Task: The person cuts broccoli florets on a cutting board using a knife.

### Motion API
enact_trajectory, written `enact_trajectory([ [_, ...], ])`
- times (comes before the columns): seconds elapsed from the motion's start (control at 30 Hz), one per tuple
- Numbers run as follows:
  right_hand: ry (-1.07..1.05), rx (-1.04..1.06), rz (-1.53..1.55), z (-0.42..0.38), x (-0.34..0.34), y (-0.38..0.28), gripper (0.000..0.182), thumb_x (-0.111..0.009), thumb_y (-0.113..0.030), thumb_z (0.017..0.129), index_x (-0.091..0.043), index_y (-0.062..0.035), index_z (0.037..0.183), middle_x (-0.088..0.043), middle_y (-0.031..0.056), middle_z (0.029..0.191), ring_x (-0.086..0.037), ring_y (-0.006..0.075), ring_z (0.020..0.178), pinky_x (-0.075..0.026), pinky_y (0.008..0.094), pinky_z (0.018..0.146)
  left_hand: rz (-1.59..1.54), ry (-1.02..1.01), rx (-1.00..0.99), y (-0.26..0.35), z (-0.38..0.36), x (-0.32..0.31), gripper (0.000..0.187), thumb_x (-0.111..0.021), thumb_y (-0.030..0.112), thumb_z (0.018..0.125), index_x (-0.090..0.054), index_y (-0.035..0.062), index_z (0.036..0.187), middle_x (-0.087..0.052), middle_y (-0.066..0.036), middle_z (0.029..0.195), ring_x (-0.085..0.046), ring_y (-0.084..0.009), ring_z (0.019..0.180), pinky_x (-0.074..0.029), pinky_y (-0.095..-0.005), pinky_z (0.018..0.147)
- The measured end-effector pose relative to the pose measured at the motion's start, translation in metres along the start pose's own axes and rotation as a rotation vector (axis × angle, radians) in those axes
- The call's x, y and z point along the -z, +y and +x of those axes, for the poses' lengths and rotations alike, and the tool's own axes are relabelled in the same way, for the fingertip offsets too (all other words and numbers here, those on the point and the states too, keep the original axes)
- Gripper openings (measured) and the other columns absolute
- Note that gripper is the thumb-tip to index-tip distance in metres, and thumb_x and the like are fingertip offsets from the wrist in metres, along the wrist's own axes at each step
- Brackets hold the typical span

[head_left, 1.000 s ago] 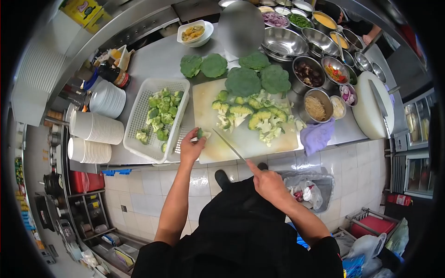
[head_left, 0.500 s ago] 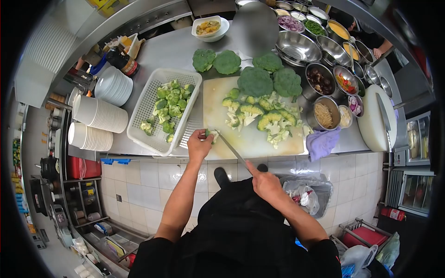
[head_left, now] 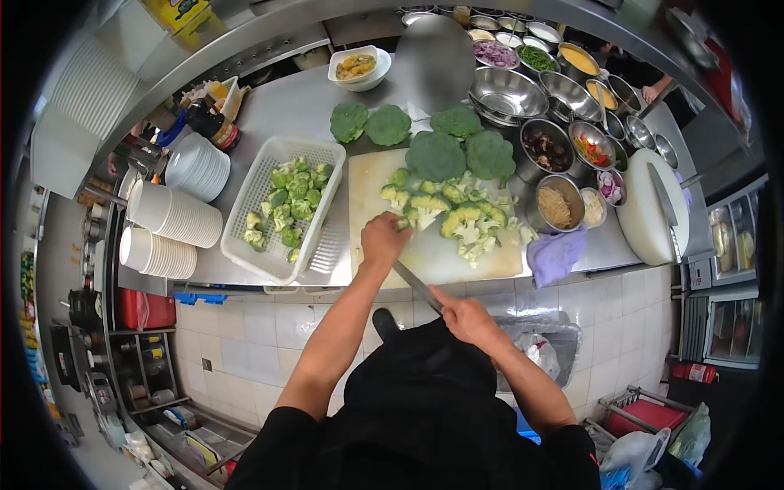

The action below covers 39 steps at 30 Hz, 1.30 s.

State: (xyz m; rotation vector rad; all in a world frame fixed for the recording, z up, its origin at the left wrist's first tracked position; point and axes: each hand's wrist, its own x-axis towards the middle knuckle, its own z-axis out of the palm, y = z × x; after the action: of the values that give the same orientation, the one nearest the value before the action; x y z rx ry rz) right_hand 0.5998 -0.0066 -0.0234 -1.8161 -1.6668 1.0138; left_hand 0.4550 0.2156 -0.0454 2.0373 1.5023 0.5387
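Observation:
My left hand [head_left: 385, 239] is at the left edge of the cut broccoli [head_left: 429, 208], its fingers closed on a small broccoli piece [head_left: 403, 221] that they mostly cover. In my right hand [head_left: 471, 319] is a knife [head_left: 418, 286], its blade pointing up and left over the board's front edge, tip close to my left wrist. Beneath lies a pale cutting board [head_left: 371, 184]. Whole broccoli heads [head_left: 435, 155] sit at its back. Left of the board, a white perforated basket [head_left: 237, 220] contains cut florets [head_left: 298, 192].
Stacked white bowls [head_left: 175, 214] and plates [head_left: 198, 170] stand at left. Metal bowls of ingredients [head_left: 555, 202] line the right side, near a purple cloth [head_left: 557, 255]. Another knife lies on a round white block [head_left: 641, 212]. A bin [head_left: 563, 343] stands below; another person's hand [head_left: 653, 91] shows far right.
My left hand has moved up and right, from the board's front left to the cut broccoli. The knife stays in my right hand, its tip slightly lower. The view has shifted slightly.

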Motion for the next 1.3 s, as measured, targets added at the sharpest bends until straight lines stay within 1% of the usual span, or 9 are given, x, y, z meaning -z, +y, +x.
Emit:
enact_trajectory([
  [0.1,0.024,-0.037,0.044,-0.014,0.007,0.013,0.061,-0.056,-0.008,0.089,-0.05,-0.0237,0.148,-0.068,0.0196,0.077,-0.066,0.0419,0.071,-0.054,0.0529,0.071,-0.156,0.031,0.019,-0.023,-0.002,0.015,0.027,-0.078,0.018,0.075,-0.077,0.0031,0.097,-0.075,-0.015,0.086,-0.072,-0.025,0.075,-0.057,-0.0334,0.073],
  [0.2,0.145,-0.051,-0.029,-0.031,0.014,0.005,0.059,-0.057,-0.008,0.089,-0.052,-0.0228,0.146,-0.067,0.021,0.076,-0.066,0.0428,0.07,-0.054,0.0519,0.068,-0.503,-0.124,0.217,-0.074,-0.011,0.041,0.024,-0.074,0.012,0.077,-0.077,0.0025,0.099,-0.075,-0.012,0.084,-0.071,-0.0194,0.074,-0.056,-0.03,0.071],
  [0.3,0.148,-0.056,-0.111,-0.037,0.024,-0.018,0.061,-0.059,-0.007,0.087,-0.053,-0.0213,0.145,-0.068,0.0197,0.075,-0.066,0.0416,0.068,-0.054,0.0513,0.067,-0.304,-0.221,0.144,-0.087,-0.029,0.052,0.024,-0.071,0.007,0.077,-0.077,0.0027,0.1,-0.074,-0.01,0.085,-0.068,-0.0151,0.072,-0.055,-0.0278,0.07],
  [0.4,0.112,-0.032,-0.137,-0.03,0.027,-0.041,0.06,-0.06,-0.006,0.086,-0.054,-0.0186,0.144,-0.067,0.0191,0.073,-0.066,0.0408,0.066,-0.054,0.0522,0.065,-0.272,-0.09,-0.06,-0.087,-0.038,0.044,0.025,-0.07,0.006,0.077,-0.077,0.003,0.101,-0.072,-0.01,0.086,-0.067,-0.0146,0.072,-0.054,-0.0276,0.069],
  [0.7,0.095,0.078,-0.225,-0.008,0.004,-0.026,0.063,-0.06,-0.005,0.087,-0.049,-0.0162,0.148,-0.066,0.0192,0.07,-0.064,0.0402,0.062,-0.054,0.0544,0.062,-0.232,-0.109,0.053,-0.081,-0.035,0.047,0.022,-0.068,0.005,0.08,-0.076,0.0012,0.1,-0.073,-0.011,0.087,-0.066,-0.0138,0.072,-0.054,-0.0285,0.07],
  [0.8,0.058,0.051,-0.244,-0.009,0.001,-0.023,0.064,-0.059,-0.006,0.088,-0.047,-0.0165,0.149,-0.067,0.0197,0.072,-0.064,0.0401,0.063,-0.054,0.0542,0.062,-0.494,-0.128,0.06,-0.104,-0.025,0.037,0.024,-0.065,0.006,0.084,-0.075,0.0013,0.106,-0.074,-0.01,0.089,-0.066,-0.0126,0.073,-0.053,-0.029,0.069],
  [1.0,0.089,0.103,-0.216,-0.007,0.002,-0.021,0.063,-0.059,-0.007,0.088,-0.047,-0.0163,0.15,-0.067,0.0205,0.072,-0.065,0.0399,0.063,-0.054,0.0542,0.062,-0.358,-0.181,0.089,-0.103,-0.018,0.042,0.024,-0.059,0.008,0.093,-0.073,0.0017,0.111,-0.072,-0.006,0.087,-0.064,-0.0114,0.072,-0.053,-0.0267,0.066],
  [1.2,0.08,0.02,-0.223,-0.028,0.021,-0.045,0.063,-0.059,-0.005,0.086,-0.049,-0.0177,0.147,-0.065,0.0206,0.069,-0.064,0.042,0.063,-0.053,0.0547,0.062,-0.712,-0.156,0.552,-0.084,-0.017,0.077,0.022,-0.054,0.011,0.099,-0.071,0.0029,0.11,-0.064,-0.002,0.081,-0.059,-0.0098,0.062,-0.051,-0.0238,0.055],
  [1.3,0.032,0.011,-0.279,-0.033,0.026,-0.057,0.063,-0.059,-0.007,0.087,-0.049,-0.0179,0.148,-0.065,0.0196,0.068,-0.064,0.0407,0.062,-0.054,0.0541,0.061,-0.752,-0.131,0.639,-0.101,-0.009,0.064,0.02,-0.057,0.013,0.098,-0.07,0.0,0.108,-0.066,-0.005,0.083,-0.062,-0.0126,0.062,-0.056,-0.0275,0.054],
])
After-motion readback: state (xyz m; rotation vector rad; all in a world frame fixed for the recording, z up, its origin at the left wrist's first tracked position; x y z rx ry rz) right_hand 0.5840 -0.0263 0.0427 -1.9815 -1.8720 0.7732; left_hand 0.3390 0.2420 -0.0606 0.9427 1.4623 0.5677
